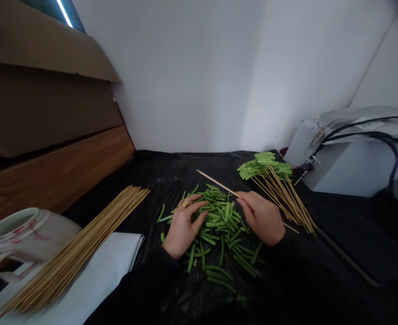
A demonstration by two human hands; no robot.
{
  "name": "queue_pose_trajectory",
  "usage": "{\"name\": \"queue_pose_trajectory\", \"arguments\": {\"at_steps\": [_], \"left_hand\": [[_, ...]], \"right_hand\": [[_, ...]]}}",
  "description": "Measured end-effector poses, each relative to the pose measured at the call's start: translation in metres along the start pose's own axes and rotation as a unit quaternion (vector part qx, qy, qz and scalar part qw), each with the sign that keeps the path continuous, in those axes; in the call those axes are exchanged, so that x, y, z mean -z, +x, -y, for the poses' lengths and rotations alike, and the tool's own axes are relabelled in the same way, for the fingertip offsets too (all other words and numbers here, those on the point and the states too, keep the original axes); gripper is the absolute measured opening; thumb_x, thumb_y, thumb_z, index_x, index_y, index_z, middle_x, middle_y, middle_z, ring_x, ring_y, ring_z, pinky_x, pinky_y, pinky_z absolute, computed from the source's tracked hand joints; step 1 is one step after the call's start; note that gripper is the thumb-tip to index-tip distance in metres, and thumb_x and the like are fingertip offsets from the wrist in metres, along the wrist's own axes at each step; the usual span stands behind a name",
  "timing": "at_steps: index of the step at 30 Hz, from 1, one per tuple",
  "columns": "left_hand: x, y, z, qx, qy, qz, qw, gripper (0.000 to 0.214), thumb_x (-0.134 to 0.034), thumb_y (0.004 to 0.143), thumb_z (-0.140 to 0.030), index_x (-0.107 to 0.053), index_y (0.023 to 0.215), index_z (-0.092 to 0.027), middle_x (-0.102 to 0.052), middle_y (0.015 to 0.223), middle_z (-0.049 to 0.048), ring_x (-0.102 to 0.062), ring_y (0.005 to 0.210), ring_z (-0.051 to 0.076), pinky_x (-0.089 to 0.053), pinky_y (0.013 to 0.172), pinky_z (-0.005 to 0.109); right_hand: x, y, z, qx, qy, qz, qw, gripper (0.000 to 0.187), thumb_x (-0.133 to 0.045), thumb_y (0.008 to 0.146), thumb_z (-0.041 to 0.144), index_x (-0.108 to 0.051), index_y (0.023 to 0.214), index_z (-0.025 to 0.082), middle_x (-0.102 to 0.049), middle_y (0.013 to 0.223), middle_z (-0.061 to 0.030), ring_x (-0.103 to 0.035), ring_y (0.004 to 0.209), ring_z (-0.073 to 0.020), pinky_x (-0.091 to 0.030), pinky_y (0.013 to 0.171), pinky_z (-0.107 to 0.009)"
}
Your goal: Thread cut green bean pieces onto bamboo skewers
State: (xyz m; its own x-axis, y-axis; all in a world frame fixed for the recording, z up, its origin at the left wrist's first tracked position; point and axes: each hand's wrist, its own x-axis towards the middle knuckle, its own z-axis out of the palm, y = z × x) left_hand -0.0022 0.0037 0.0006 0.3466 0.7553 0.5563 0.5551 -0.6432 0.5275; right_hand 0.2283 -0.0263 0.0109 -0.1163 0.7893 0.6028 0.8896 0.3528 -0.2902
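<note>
Cut green beans [219,216] lie in a loose heap on black plastic sheeting [172,171]. My left hand [184,222], a ring on one finger, rests at the heap's left side. Its fingers are bent and apart, and I see nothing held in them. My right hand [261,216] is closed around a bare wooden skewer [217,181], whose pointed end slants up and left above the beans. Beyond it, at the back right, skewers loaded with green bean pieces [265,165] lie in a pile, sticks toward me.
A thick bundle of skewers [80,248] lies at left on a folded white sheet [118,253], beside a mug [33,234]. Cardboard [46,104] stands at far left. A white box [344,167] with black cords [381,134] is at right, below the white wall [192,76].
</note>
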Motion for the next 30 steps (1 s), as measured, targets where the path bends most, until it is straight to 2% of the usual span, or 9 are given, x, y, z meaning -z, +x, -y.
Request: {"name": "queue_pose_trajectory", "arguments": {"at_steps": [2,4,10,17,20,23,26,28,30], "left_hand": [[0.001,-0.002,-0.003,-0.036,0.035,0.006,0.999,0.024,-0.056,0.086,-0.025,-0.068,0.107,-0.024,-0.062,0.120,0.0080,-0.051,0.117,0.025,-0.039,0.099,0.045],[0.001,-0.004,-0.006,-0.068,0.062,0.026,0.995,0.025,-0.057,0.085,-0.026,-0.067,0.108,-0.027,-0.061,0.122,0.0066,-0.047,0.121,0.026,-0.036,0.100,0.046],[0.001,-0.006,-0.008,-0.090,0.097,0.108,0.985,0.012,-0.070,0.075,-0.035,-0.070,0.078,-0.024,-0.060,0.124,0.0054,-0.039,0.127,0.031,-0.030,0.100,0.050],[-0.002,-0.006,-0.011,-0.088,0.111,0.136,0.981,0.005,-0.066,0.079,-0.022,-0.065,0.083,-0.022,-0.060,0.124,0.0047,-0.039,0.128,0.028,-0.027,0.103,0.048],[0.001,-0.005,-0.014,-0.085,0.081,0.123,0.985,0.004,-0.064,0.080,-0.021,-0.063,0.083,-0.021,-0.061,0.123,0.0055,-0.040,0.127,0.027,-0.028,0.103,0.048],[0.006,-0.003,-0.013,-0.049,0.035,0.064,0.996,0.003,-0.062,0.081,-0.021,-0.062,0.083,-0.021,-0.065,0.116,0.0065,-0.046,0.119,0.026,-0.033,0.098,0.045],[0.010,0.001,-0.010,0.026,-0.045,-0.008,0.999,0.004,-0.063,0.080,-0.024,-0.064,0.082,-0.020,-0.069,0.093,0.0056,-0.057,0.097,0.022,-0.041,0.087,0.038],[0.010,0.004,-0.008,0.103,-0.139,-0.040,0.984,0.010,-0.067,0.077,-0.026,-0.067,0.084,-0.018,-0.068,0.083,0.0042,-0.059,0.082,0.019,-0.044,0.076,0.033],[0.010,0.006,-0.006,0.180,-0.258,-0.051,0.948,0.021,-0.071,0.073,-0.027,-0.069,0.092,-0.018,-0.068,0.083,0.0038,-0.060,0.077,0.018,-0.045,0.072,0.030]], "right_hand": [[0.003,-0.001,-0.002,-0.010,-0.037,-0.072,0.997,0.028,-0.041,0.094,0.028,-0.061,0.112,0.018,-0.067,0.096,-0.0070,-0.062,0.091,-0.0178,-0.044,0.082,-0.028],[0.003,-0.003,-0.004,-0.009,-0.058,-0.094,0.994,0.029,-0.043,0.093,0.028,-0.059,0.115,0.018,-0.067,0.098,-0.0076,-0.062,0.090,-0.0183,-0.044,0.081,-0.028],[0.001,-0.006,-0.001,0.043,-0.113,-0.041,0.992,0.029,-0.038,0.095,0.023,-0.060,0.114,0.019,-0.068,0.090,-0.0064,-0.062,0.087,-0.0159,-0.043,0.077,-0.025],[0.002,-0.009,0.010,0.081,-0.102,-0.049,0.990,0.031,-0.042,0.095,0.026,-0.056,0.121,0.016,-0.069,0.092,-0.0067,-0.063,0.082,-0.0151,-0.043,0.074,-0.025],[0.000,-0.012,0.014,0.070,-0.112,-0.042,0.990,0.036,-0.038,0.096,0.023,-0.050,0.129,0.018,-0.070,0.091,-0.0062,-0.063,0.081,-0.0148,-0.043,0.074,-0.025],[-0.001,-0.015,0.015,0.049,-0.097,-0.052,0.993,0.040,-0.035,0.095,0.019,-0.045,0.133,0.018,-0.069,0.091,-0.0066,-0.064,0.083,-0.0161,-0.045,0.075,-0.025],[-0.001,-0.016,0.018,0.060,-0.047,-0.065,0.995,0.037,-0.033,0.093,0.014,-0.050,0.126,0.017,-0.067,0.095,-0.0076,-0.062,0.089,-0.0176,-0.046,0.079,-0.027],[-0.001,-0.017,0.021,0.071,-0.032,-0.070,0.994,0.034,-0.034,0.092,0.014,-0.054,0.121,0.017,-0.066,0.094,-0.0077,-0.062,0.089,-0.0175,-0.045,0.080,-0.027],[-0.002,-0.018,0.025,0.084,-0.041,-0.071,0.993,0.030,-0.039,0.093,0.016,-0.057,0.117,0.018,-0.066,0.088,-0.0065,-0.062,0.085,-0.0165,-0.045,0.078,-0.026]]}}
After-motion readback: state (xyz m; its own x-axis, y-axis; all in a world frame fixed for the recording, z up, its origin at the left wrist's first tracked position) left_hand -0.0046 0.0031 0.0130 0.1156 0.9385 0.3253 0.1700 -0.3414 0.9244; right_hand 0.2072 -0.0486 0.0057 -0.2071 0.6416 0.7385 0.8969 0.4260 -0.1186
